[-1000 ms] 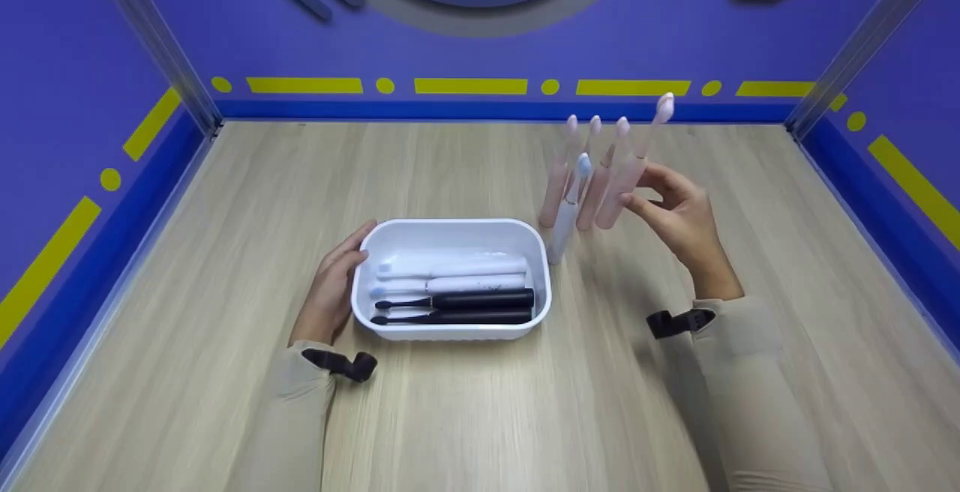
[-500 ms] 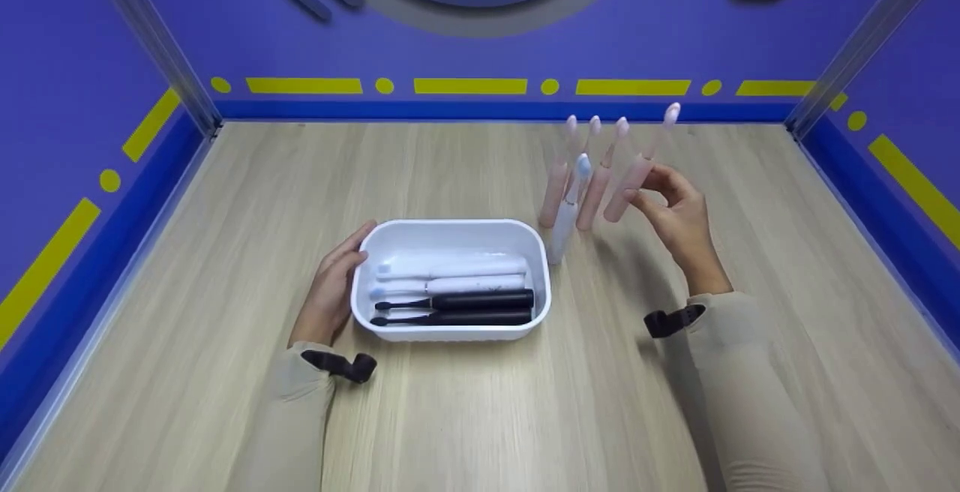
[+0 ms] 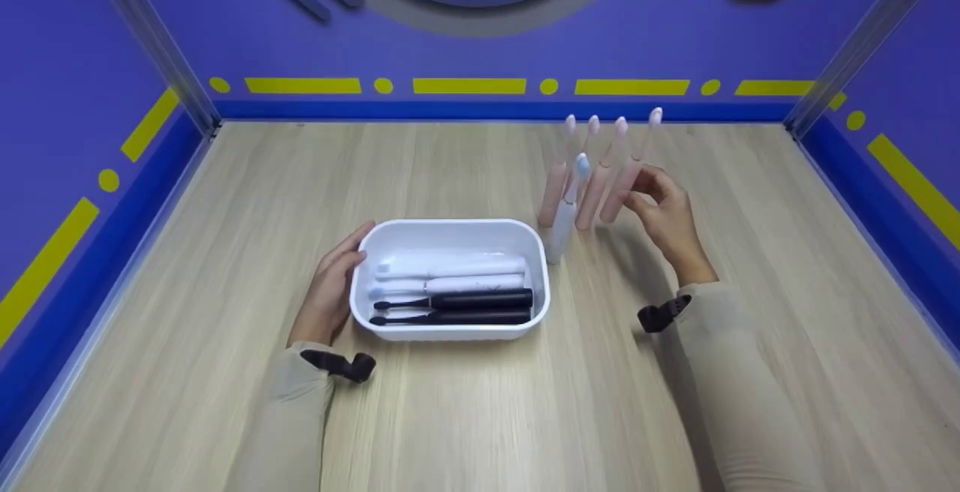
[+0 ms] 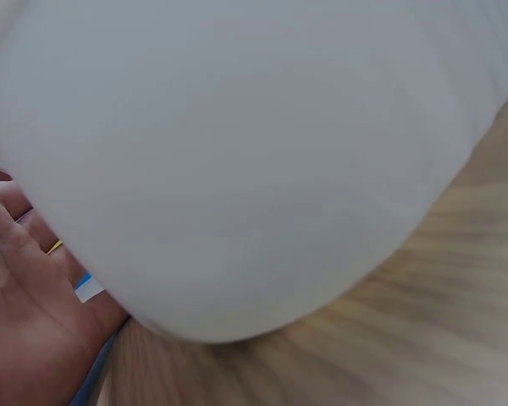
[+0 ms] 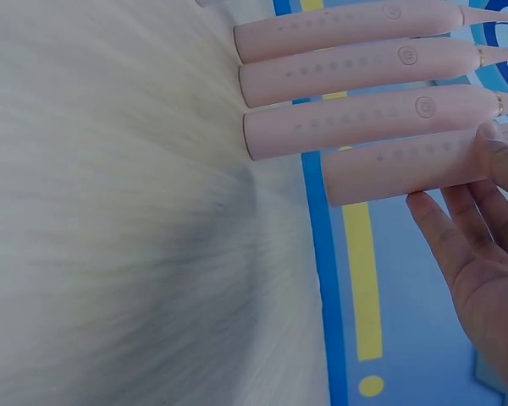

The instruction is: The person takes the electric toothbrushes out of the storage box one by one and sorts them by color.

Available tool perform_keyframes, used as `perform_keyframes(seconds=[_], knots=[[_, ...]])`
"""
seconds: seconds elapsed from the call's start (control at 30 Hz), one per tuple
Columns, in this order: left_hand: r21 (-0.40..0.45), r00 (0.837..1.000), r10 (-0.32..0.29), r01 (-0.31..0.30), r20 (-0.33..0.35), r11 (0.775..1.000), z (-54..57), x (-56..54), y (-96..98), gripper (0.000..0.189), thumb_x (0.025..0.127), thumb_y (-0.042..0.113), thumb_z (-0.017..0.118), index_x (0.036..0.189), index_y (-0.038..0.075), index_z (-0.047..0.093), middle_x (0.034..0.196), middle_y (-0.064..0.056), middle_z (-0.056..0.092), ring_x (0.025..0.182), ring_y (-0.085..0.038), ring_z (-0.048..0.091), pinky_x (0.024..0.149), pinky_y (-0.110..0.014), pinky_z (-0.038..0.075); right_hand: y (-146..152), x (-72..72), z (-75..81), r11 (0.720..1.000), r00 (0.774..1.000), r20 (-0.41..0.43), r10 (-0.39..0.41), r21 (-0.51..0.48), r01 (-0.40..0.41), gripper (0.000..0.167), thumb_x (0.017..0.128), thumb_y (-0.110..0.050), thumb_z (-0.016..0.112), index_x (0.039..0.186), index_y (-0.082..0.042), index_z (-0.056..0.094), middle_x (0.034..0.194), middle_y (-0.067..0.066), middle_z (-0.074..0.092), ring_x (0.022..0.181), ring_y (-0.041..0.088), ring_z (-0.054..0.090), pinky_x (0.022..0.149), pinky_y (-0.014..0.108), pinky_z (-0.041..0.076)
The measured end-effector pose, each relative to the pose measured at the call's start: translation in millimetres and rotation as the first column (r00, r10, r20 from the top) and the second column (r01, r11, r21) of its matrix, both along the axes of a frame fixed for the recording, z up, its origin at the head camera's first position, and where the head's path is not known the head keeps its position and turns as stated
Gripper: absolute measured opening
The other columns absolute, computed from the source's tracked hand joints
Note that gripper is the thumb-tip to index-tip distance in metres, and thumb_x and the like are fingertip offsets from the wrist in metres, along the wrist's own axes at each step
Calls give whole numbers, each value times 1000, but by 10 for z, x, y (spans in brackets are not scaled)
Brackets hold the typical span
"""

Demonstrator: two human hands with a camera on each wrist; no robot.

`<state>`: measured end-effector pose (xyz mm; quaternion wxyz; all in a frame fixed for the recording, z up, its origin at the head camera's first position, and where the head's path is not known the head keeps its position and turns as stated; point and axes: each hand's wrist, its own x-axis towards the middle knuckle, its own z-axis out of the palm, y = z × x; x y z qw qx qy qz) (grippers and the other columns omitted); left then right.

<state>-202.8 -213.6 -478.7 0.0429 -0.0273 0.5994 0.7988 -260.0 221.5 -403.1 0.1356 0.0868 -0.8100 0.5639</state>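
Note:
My right hand (image 3: 664, 211) pinches a pink electric toothbrush (image 3: 622, 192) by its handle, thumb on one side and fingers on the other. It stands almost upright beside three other upright pink toothbrushes (image 5: 372, 118). In the right wrist view its base overlaps the backdrop, while theirs meet the wooden table. In front of the row stands a white toothbrush (image 3: 562, 229) with a bluish head. At the white container (image 3: 450, 333), my left hand (image 3: 330, 286) rests against the left wall with fairly straight fingers. Inside lie two black toothbrushes (image 3: 480, 300) and two white toothbrushes (image 3: 472, 283).
The light wood table (image 3: 435, 417) runs back to a blue and purple wall (image 3: 480, 57) with yellow marks. Side panels (image 3: 900, 147) bound it left and right. The upright toothbrushes stand close together, just off the container's right end.
My right hand has moved left with the held pink toothbrush, which has come down and nearer to the other pink ones. The left hand and container have stayed put.

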Motion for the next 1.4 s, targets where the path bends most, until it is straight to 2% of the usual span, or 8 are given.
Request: perform_keyframes(seconds=[0.17, 0.3, 0.43, 0.77, 1.07, 1.27, 1.4], knots=[[3, 1000, 4, -4, 4, 1000, -2, -10, 4, 51, 97, 2, 34, 148, 3, 34, 159, -4, 26, 148, -15, 19, 122, -28, 16, 40, -115, -125, 1000, 998, 60, -5, 10, 4, 40, 90, 1, 60, 129, 6, 52, 112, 11, 59, 101, 7, 56, 84, 10, 48], [5, 1000, 1, -1, 3, 1000, -8, -12, 1, 51, 97, 3, 34, 148, 3, 33, 159, -4, 25, 148, -14, 18, 122, -28, 15, 91, -225, -263, 1000, 998, 67, -17, 24, 15, 41, 91, -3, 62, 130, 3, 53, 114, 12, 59, 102, 6, 56, 86, 11, 47], [9, 1000, 3, -3, -2, 1000, -3, -2, -2, 51, 97, 3, 34, 148, 3, 32, 159, -4, 25, 148, -14, 18, 122, -27, 15, 99, -262, -323, 999, 997, 70, -23, 32, 21, 40, 91, -4, 62, 129, 2, 53, 113, 10, 59, 102, 5, 57, 86, 11, 48], [7, 1000, 1, -1, -4, 1000, 4, -2, -1, 51, 97, 3, 34, 148, 3, 32, 159, -5, 25, 148, -14, 18, 122, -27, 16, 124, -269, -353, 998, 990, 137, -18, 69, 9, 40, 93, -4, 59, 131, 3, 51, 122, 17, 57, 110, 14, 55, 86, 9, 46], [-8, 1000, 4, -4, 13, 1000, -13, 3, 7, 51, 98, 3, 33, 149, 5, 34, 159, -2, 26, 148, -13, 18, 122, -27, 15, 90, -296, -394, 995, 992, 122, 5, 95, -17, 37, 92, 4, 55, 128, 7, 51, 121, 22, 58, 110, 19, 56, 91, 11, 44], [-31, 999, 0, 1, 32, 1000, 5, 4, 0, 51, 98, 6, 34, 149, 10, 35, 159, 2, 26, 148, -11, 18, 122, -26, 15, 102, -273, -381, 994, 989, 145, 9, 104, -24, 39, 93, 1, 55, 132, 5, 49, 124, 22, 57, 117, 27, 54, 97, 20, 45], [-38, 999, -7, 9, 36, 999, 12, 2, -12, 52, 98, 6, 34, 149, 12, 35, 159, 3, 26, 148, -10, 18, 122, -26, 15, 110, -265, -368, 991, 987, 162, 4, 128, -25, 41, 94, -3, 55, 134, 2, 48, 126, 20, 57, 120, 27, 54, 101, 26, 45]])
